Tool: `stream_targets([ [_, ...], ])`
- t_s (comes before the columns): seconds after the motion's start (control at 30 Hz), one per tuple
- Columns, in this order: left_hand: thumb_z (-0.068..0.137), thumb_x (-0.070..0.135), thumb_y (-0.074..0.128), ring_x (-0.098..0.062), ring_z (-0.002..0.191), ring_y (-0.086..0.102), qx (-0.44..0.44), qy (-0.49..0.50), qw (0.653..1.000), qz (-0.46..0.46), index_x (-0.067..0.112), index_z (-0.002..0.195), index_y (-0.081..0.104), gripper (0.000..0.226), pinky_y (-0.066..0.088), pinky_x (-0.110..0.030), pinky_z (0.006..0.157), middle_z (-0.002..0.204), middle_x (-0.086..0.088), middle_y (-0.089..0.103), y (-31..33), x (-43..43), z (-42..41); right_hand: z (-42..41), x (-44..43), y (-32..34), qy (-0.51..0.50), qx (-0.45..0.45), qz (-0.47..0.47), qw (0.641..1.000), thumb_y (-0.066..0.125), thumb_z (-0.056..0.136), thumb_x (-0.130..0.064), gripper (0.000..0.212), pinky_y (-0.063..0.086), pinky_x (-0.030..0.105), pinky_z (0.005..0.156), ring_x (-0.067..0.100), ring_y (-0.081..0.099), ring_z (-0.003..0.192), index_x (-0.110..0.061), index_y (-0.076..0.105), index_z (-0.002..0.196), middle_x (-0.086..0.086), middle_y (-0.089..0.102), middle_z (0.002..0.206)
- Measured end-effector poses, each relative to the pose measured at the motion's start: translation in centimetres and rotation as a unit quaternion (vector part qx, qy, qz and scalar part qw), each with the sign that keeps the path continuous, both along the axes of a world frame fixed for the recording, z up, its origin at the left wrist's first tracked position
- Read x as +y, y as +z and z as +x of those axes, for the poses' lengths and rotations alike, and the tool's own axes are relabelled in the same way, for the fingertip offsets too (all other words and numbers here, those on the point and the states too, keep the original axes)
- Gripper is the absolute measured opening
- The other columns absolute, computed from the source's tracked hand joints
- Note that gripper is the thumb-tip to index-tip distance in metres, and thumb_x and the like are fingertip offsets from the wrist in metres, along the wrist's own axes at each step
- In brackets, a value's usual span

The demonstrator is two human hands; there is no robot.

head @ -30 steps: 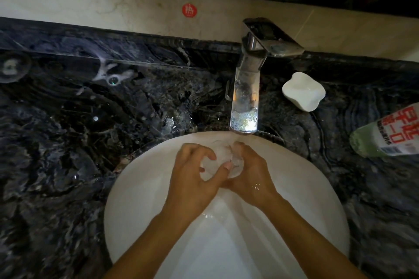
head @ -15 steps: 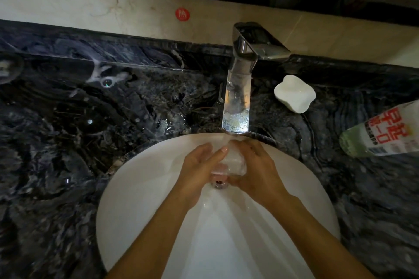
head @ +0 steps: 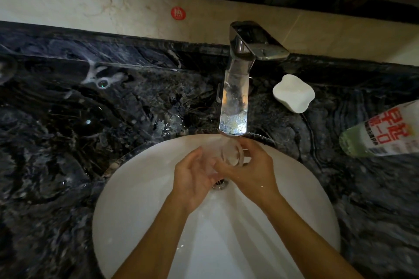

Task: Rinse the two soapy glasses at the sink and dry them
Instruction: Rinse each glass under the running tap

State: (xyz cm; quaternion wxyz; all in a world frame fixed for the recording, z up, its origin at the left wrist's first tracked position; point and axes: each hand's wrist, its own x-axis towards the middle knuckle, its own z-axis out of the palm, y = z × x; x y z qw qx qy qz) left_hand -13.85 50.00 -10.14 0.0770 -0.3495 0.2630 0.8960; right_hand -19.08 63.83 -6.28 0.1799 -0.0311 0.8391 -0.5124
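Note:
A small clear glass (head: pixel 232 153) is tilted with its mouth facing me, directly under the running tap (head: pixel 234 97), and water streams onto it. My right hand (head: pixel 251 170) grips the glass from the right and below. My left hand (head: pixel 195 174) is beside it with fingers spread, palm turned up under the glass, touching its lower side. Both hands hover over the round white sink basin (head: pixel 140 199), just above the drain (head: pixel 220 183). A second glass (head: pixel 5 70) is partly visible at the far left edge of the counter.
Dark marbled counter (head: pixel 68 142) surrounds the basin and is wet near the tap. A white soap dish (head: pixel 293 94) sits right of the tap. A green bottle with a white and red label (head: pixel 383 136) lies at the right edge. A beige backsplash runs behind.
My left hand has loosened from the glass and opened, sliding down and left. The glass has tipped so its mouth faces me under the stream. The view shifted slightly.

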Motion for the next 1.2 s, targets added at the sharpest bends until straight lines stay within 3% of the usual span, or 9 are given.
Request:
stream_targets([
  [0.1,0.096,0.039,0.055,-0.029,0.083,0.069,-0.021,0.001,1.000,0.019,0.005,0.116,0.061,0.040,0.055,-0.038,0.068,0.103,-0.019,0.066,-0.3,0.3,-0.1,0.5,-1.0,0.3,0.008,0.027,0.036,0.999,0.083,0.051,-0.060,0.056,0.055,0.022,0.080,-0.004,0.061,0.099,-0.046,0.062,0.101,-0.021,0.064,0.108],
  [0.27,0.103,0.044,0.042,-0.029,0.091,0.068,-0.048,0.004,0.998,0.034,0.005,0.109,0.078,0.053,0.047,-0.039,0.079,0.111,-0.020,0.073,-0.6,0.9,-0.3,0.3,-2.4,0.4,0.011,0.033,0.082,0.996,0.093,0.057,-0.047,0.048,0.058,0.031,0.081,0.009,0.062,0.099,-0.035,0.063,0.093,-0.018,0.059,0.096],
  [0.4,0.105,0.043,0.040,-0.029,0.091,0.072,-0.046,0.012,0.998,0.040,0.004,0.110,0.079,0.056,0.052,-0.041,0.081,0.108,-0.020,0.076,-1.0,0.8,-0.4,-0.1,-2.6,-0.3,0.024,0.034,0.103,0.994,0.088,0.054,-0.061,0.052,0.060,0.034,0.075,0.008,0.065,0.091,-0.032,0.066,0.091,-0.012,0.067,0.094],
  [0.47,0.105,0.041,0.041,-0.028,0.082,0.074,-0.039,0.006,0.999,0.036,0.001,0.118,0.072,0.052,0.058,-0.038,0.067,0.103,-0.019,0.076,-0.7,0.7,-0.5,-0.1,-2.1,-0.4,0.028,0.023,0.104,0.994,0.085,0.055,-0.064,0.055,0.059,0.030,0.073,0.004,0.064,0.091,-0.033,0.066,0.095,-0.013,0.066,0.098],
  [0.67,0.106,0.036,0.048,-0.018,0.072,0.072,-0.033,-0.038,0.995,-0.083,0.008,0.095,0.070,0.037,0.056,-0.031,0.060,0.082,-0.006,0.073,-0.3,0.9,-0.4,-1.0,1.1,-0.9,0.054,-0.071,0.013,0.996,0.092,0.069,-0.035,0.046,0.056,0.022,0.084,-0.006,0.065,0.097,-0.041,0.068,0.108,-0.024,0.071,0.103],
  [0.8,0.101,0.030,0.059,-0.026,0.087,0.074,-0.013,-0.044,0.983,-0.176,0.007,0.112,0.070,0.028,0.059,-0.044,0.079,0.098,-0.012,0.077,0.2,0.9,-0.4,-1.5,2.4,-1.9,0.039,-0.160,-0.079,0.983,0.091,0.074,-0.016,0.047,0.059,0.045,0.095,0.023,0.072,0.104,-0.031,0.073,0.115,0.002,0.076,0.111],
  [0.9,0.100,0.023,0.061,-0.026,0.089,0.074,-0.005,-0.053,0.978,-0.204,0.013,0.112,0.072,0.019,0.059,-0.045,0.081,0.101,-0.011,0.078,0.6,0.9,-0.4,-1.9,3.1,-2.2,0.038,-0.184,-0.112,0.976,0.090,0.073,-0.010,0.049,0.060,0.043,0.092,0.033,0.070,0.110,-0.026,0.074,0.116,0.009,0.074,0.116],
  [1.03,0.103,0.024,0.057,-0.022,0.091,0.075,-0.019,-0.054,0.988,-0.146,0.017,0.115,0.070,0.019,0.060,-0.041,0.078,0.106,-0.008,0.077,1.3,0.8,-0.4,-1.7,3.2,-1.5,0.046,-0.128,-0.053,0.989,0.095,0.067,-0.019,0.051,0.060,0.037,0.092,0.017,0.072,0.103,-0.026,0.074,0.112,-0.004,0.076,0.108],
  [1.2,0.102,0.037,0.055,-0.025,0.075,0.072,-0.113,-0.035,0.993,-0.019,0.009,0.105,0.069,0.031,0.056,-0.044,0.074,0.093,-0.009,0.074,2.4,1.3,-0.1,0.0,2.0,1.4,0.097,0.040,0.122,0.987,0.096,0.054,-0.039,0.059,0.055,0.020,0.078,0.002,0.066,0.089,-0.034,0.071,0.108,-0.018,0.071,0.098],
])
